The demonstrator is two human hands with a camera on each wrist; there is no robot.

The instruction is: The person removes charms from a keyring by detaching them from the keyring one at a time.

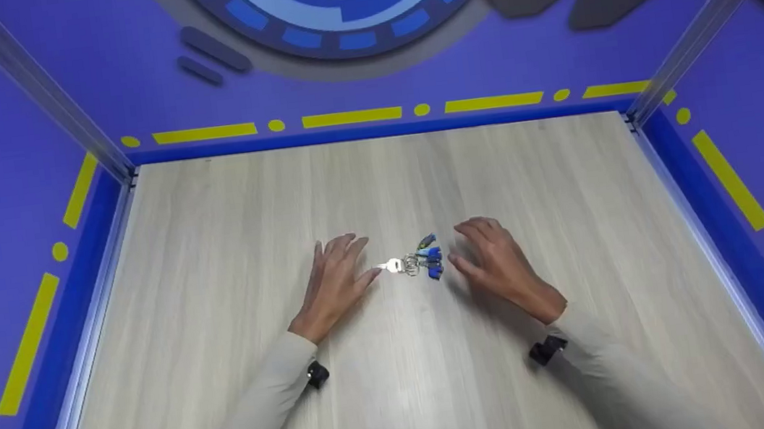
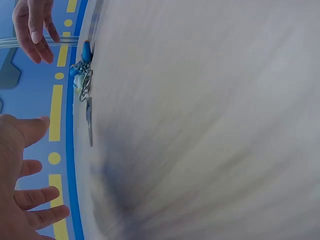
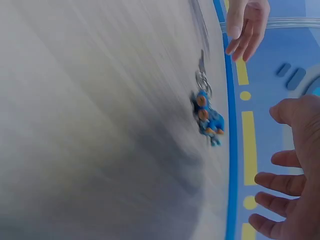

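And here are the hands, one each side of the keys (image 1: 394, 265), just below the middle of the frame! The left hand (image 1: 331, 283), left of centre, has its fingers loosely spread, grasping nothing, its thumb hovering near the key's tip. Over to the right of centre, the right hand (image 1: 502, 264) is just as relaxed and unclenched, close beside the blue charm (image 1: 434, 260). Metal rings (image 1: 411, 265) link key and charm on the pale table (image 1: 404, 394). Light sleeves (image 1: 253, 409) run down to the bottom edge!
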